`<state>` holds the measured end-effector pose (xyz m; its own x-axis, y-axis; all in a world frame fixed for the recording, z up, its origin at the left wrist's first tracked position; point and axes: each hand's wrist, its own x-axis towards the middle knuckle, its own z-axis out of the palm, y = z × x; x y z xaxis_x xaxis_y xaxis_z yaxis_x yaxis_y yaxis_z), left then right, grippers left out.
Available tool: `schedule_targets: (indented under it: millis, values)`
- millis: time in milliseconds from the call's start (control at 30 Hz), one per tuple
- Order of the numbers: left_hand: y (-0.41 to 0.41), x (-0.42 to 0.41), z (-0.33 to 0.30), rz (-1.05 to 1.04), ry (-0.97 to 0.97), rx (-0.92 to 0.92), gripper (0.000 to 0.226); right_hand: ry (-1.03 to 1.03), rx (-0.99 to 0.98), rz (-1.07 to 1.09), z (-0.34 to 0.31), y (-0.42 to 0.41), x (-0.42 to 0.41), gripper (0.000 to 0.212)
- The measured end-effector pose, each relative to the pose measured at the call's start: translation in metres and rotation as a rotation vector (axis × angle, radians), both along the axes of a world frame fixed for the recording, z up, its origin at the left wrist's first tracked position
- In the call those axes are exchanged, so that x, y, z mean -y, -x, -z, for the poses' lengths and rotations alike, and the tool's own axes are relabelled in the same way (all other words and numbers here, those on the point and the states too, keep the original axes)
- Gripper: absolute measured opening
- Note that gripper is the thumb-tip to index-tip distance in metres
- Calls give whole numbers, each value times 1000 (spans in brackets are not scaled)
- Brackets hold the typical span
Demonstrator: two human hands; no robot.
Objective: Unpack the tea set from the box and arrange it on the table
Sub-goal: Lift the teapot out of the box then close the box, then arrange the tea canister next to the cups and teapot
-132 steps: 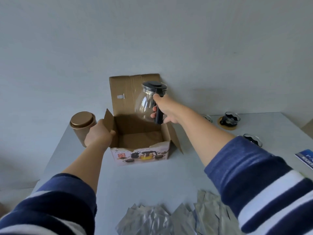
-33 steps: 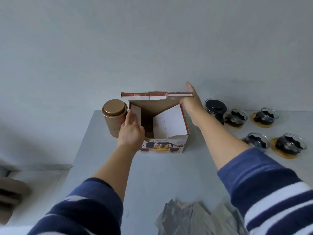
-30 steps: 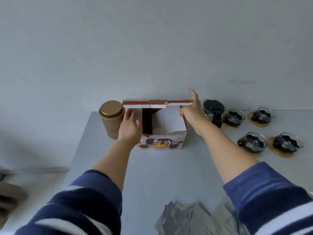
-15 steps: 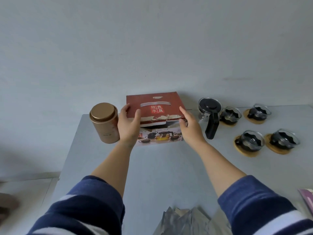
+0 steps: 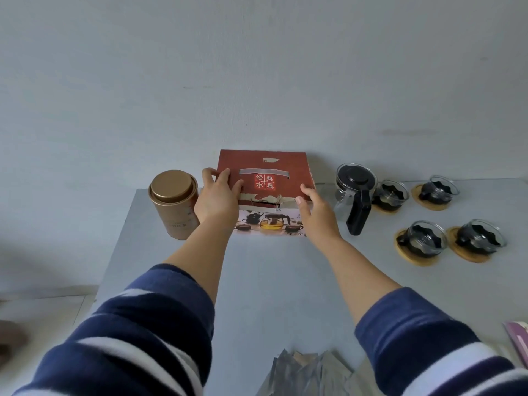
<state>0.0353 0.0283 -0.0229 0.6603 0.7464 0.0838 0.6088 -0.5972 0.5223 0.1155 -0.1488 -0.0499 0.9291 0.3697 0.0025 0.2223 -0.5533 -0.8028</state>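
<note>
- Box (image 5: 264, 178) sits at the far edge of the bench (image 5: 271, 281), against the wall, red lid flap folded down over the top.
- My left hand (image 5: 218, 198) is on the box's left front corner, fingers (image 5: 225, 175) spread flat over the lid; thumb side hidden, so whether it wraps the side I cannot tell.
- My right hand (image 5: 315, 212) is at the box's right front corner, fingers loosely apart, tips touching the lid edge, not pinching anything.
- Step in hand, as I judge it: closing the emptied box. To do it well, press both front corners down evenly and keep the torn front edge of the lid lined up with the box front.
- Keep my right elbow in: teapot (image 5: 354, 192) stands just right of the box, black handle toward me, easy to knock.
- Gold tin (image 5: 174, 204) is just left of the box, near my left wrist; push straight down, not sideways.
- Four glass cups (image 5: 423, 241) on round coasters are right of the box, beyond the teapot, so the set looks unpacked.
- Hidden: box inside, side flaps, whether the lid tucks in or just rests.
- Cut off: silver foil packets (image 5: 303, 372) at the bottom edge, near side of the box; a purple booklet (image 5: 518, 338) at the right edge, title unreadable.
- Lid characters are small; tin label is blurred.
</note>
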Motion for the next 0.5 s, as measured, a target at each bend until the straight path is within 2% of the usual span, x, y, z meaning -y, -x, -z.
schedule_targets:
  millis: [100,200,267,400,433,500]
  values:
    - [19,2,1,78,-13,38,54,131,30,46,-10,3,-2,37]
    - [54,12,9,130,-87,186,48,342,257,172,-24,15,-10,30]
    - [79,17,23,135,-133,177,44,356,413,176,-34,32,-23,30]
    - [130,20,58,36,-57,-42,45,87,703,-44,-45,81,-64,34]
    - [142,20,67,28,-58,-91,47,-3,715,-151,-45,95,-75,36]
    - [163,19,83,13,-51,-154,49,-131,604,-359,-37,122,-97,38]
